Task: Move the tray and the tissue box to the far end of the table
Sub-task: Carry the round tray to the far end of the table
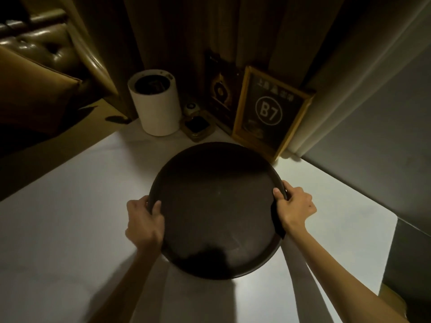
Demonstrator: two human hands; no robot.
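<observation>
A round dark brown tray [217, 206] fills the middle of the view over the white table [70, 206]. My left hand [144, 223] grips its left rim, thumb over the edge. My right hand [292, 206] grips the right rim the same way. The tray's far edge sits close to the objects at the table's far end. A white cylinder [155, 108] with a dark opening on top stands at the far end; whether it is the tissue box I cannot tell.
At the far end stand a framed "B7" sign [270, 113], a dark menu card [220, 89], and a small dark glass holder [197, 127]. A leather bench [46, 57] lies left, curtains behind, a grey wall [373, 148] right.
</observation>
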